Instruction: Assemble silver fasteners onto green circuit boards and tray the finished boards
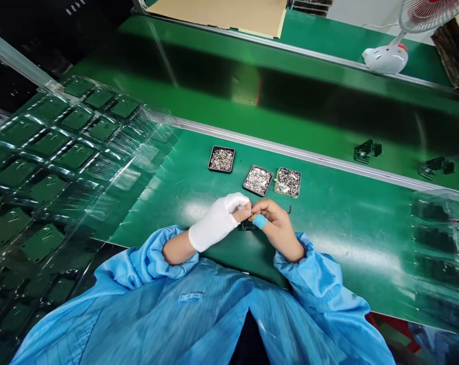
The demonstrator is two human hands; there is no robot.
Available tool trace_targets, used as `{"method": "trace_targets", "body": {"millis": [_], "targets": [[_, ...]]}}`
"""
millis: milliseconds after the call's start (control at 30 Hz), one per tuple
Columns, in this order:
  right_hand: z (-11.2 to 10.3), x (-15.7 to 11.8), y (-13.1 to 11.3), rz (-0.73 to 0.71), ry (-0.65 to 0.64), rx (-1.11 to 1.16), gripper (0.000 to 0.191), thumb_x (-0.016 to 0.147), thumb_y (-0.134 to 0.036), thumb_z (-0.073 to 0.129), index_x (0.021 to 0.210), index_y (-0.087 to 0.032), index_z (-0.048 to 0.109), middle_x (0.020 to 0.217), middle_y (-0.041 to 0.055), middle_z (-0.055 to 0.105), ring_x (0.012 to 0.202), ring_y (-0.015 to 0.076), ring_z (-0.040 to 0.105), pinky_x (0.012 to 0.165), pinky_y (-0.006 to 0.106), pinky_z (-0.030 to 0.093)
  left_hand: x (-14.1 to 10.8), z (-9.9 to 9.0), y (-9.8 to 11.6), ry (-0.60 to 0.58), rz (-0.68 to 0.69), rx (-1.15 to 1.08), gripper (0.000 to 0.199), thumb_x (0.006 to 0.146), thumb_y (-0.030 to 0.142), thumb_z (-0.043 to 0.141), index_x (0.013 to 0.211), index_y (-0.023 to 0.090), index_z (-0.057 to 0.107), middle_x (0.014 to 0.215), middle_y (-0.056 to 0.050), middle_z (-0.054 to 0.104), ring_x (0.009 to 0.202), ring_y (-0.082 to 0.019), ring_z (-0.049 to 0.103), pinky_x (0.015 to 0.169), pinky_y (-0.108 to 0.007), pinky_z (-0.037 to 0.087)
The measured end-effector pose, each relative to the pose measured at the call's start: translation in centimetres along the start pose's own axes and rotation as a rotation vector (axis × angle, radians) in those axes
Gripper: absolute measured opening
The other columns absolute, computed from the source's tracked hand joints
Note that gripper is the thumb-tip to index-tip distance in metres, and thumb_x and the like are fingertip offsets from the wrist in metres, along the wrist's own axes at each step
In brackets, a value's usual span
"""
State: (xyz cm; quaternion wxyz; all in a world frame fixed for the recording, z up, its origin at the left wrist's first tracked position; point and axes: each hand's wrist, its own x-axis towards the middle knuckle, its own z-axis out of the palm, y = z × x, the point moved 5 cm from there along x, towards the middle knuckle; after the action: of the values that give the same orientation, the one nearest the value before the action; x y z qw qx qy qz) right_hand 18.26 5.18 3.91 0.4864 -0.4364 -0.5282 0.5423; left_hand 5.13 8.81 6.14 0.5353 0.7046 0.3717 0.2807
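My left hand [224, 218], in a white glove that leaves the fingertips bare, is closed in a pinch. Fingertip to fingertip with it, my right hand [275, 220] is pinched too, blue tape wrapped round its thumb. Whatever sits between the fingers is too small to name. Just below them a dark part [246, 226] shows, partly covered by the hands. Beyond the hands stand a tray of small metal pieces [258, 180], a second such tray [288, 182] to its right and a third tray [221, 159] farther left. A thin dark rod [290, 209] lies right of my right hand.
Clear plastic blister trays [73, 152] cover the left side, and another blister tray [440, 243] lies at the right. Two dark bracket-like parts, one nearer [367, 151], sit past the metal rail [290, 154]. A white fan [387, 58] stands on the far ledge.
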Motion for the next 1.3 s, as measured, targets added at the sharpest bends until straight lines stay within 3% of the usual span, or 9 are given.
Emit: {"method": "trace_targets", "body": {"millis": [133, 233, 400, 600, 900, 1033, 1133, 1233, 1300], "targets": [[-0.1, -0.4, 0.0, -0.007, -0.033, -0.101, 0.019, 0.087, -0.04, 0.063, 0.083, -0.021, 0.06, 0.078, -0.0001, 0.06, 0.069, 0.0128, 0.055, 0.064, 0.025, 0.045, -0.7, 0.1, -0.5, -0.032, 0.029, 0.099, 0.025, 0.084, 0.041, 0.053, 0.075, 0.017, 0.057, 0.071, 0.001, 0.054, 0.067, -0.013, 0.051, 0.063, -0.025, 0.04], [0.1, -0.7, 0.1, 0.034, -0.084, -0.076, 0.022, 0.087, -0.041, 0.063, 0.082, -0.021, 0.06, 0.079, 0.0007, 0.06, 0.069, 0.013, 0.055, 0.065, 0.026, 0.045, -1.0, 0.6, -1.2, -0.081, -0.051, -0.095, 0.027, 0.08, 0.044, 0.059, 0.077, 0.017, 0.054, 0.069, 0.003, 0.055, 0.06, -0.011, 0.049, 0.057, -0.023, 0.039], [0.7, -1.3, 1.3, 0.223, -0.13, 0.178, 0.034, 0.08, -0.052, 0.068, 0.085, -0.021, 0.058, 0.07, -0.0013, 0.058, 0.058, 0.0122, 0.057, 0.059, 0.026, 0.048, -1.5, 1.6, -1.6, -0.14, -0.134, -0.35, 0.032, 0.078, 0.049, 0.059, 0.076, 0.018, 0.049, 0.063, 0.003, 0.054, 0.054, -0.01, 0.048, 0.053, -0.022, 0.037], [0.7, -2.0, 1.4, 0.268, -0.224, 0.135, 0.033, 0.079, -0.048, 0.071, 0.08, -0.018, 0.059, 0.071, -0.0001, 0.06, 0.061, 0.0115, 0.058, 0.06, 0.024, 0.049, -2.4, 1.6, -1.1, -0.151, -0.062, -0.095, 0.017, 0.08, 0.034, 0.056, 0.078, 0.018, 0.053, 0.065, 0.004, 0.051, 0.057, -0.009, 0.047, 0.055, -0.021, 0.038], [1.1, -2.4, 1.1, 0.333, -0.241, 0.126, 0.035, 0.074, -0.049, 0.074, 0.079, -0.018, 0.059, 0.068, -0.0012, 0.06, 0.057, 0.0119, 0.058, 0.058, 0.025, 0.05, -3.6, 1.9, -1.4, 0.022, 0.201, 0.276, 0.018, 0.087, 0.03, 0.047, 0.076, 0.019, 0.056, 0.069, -0.001, 0.056, 0.062, -0.013, 0.053, 0.06, -0.026, 0.043], [1.2, -2.6, 0.9, 0.272, -0.237, 0.057, 0.03, 0.08, -0.047, 0.069, 0.081, -0.018, 0.059, 0.072, 0.0003, 0.06, 0.062, 0.0123, 0.057, 0.061, 0.026, 0.049, -4.0, 2.2, -1.6, 0.006, 0.308, 0.543, 0.035, 0.093, 0.036, 0.036, 0.07, 0.018, 0.055, 0.066, -0.004, 0.057, 0.061, -0.016, 0.053, 0.058, -0.028, 0.041], [0.9, -2.7, 0.5, 0.191, -0.226, -0.035, 0.022, 0.086, -0.04, 0.063, 0.081, -0.019, 0.058, 0.072, -0.0002, 0.058, 0.063, 0.0123, 0.054, 0.059, 0.025, 0.045, -4.3, 2.3, -1.8, -0.012, 0.37, 0.601, 0.038, 0.095, 0.038, 0.033, 0.072, 0.019, 0.057, 0.067, -0.005, 0.059, 0.062, -0.017, 0.055, 0.06, -0.03, 0.043], [-0.1, -2.3, 0.0, 0.078, -0.14, -0.189, 0.012, 0.089, -0.031, 0.057, 0.083, -0.02, 0.057, 0.075, 0.0002, 0.058, 0.066, 0.0136, 0.054, 0.06, 0.026, 0.044, -4.2, 1.6, -2.4, 0.131, 0.342, 0.553, 0.039, 0.088, 0.051, 0.05, 0.1, 0.015, 0.058, 0.096, -0.012, 0.065, 0.09, -0.024, 0.062, 0.079, -0.038, 0.05], [-1.2, -1.8, -0.5, -0.053, -0.04, -0.39, 0.008, 0.09, -0.025, 0.054, 0.085, -0.021, 0.058, 0.084, 0.0026, 0.059, 0.077, 0.0169, 0.056, 0.07, 0.031, 0.046, -3.8, 1.5, -3.4, 0.178, 0.26, 0.541, 0.069, 0.075, 0.057, 0.065, 0.122, 0.01, 0.047, 0.121, -0.021, 0.057, 0.115, -0.033, 0.054, 0.095, -0.048, 0.045]]}}
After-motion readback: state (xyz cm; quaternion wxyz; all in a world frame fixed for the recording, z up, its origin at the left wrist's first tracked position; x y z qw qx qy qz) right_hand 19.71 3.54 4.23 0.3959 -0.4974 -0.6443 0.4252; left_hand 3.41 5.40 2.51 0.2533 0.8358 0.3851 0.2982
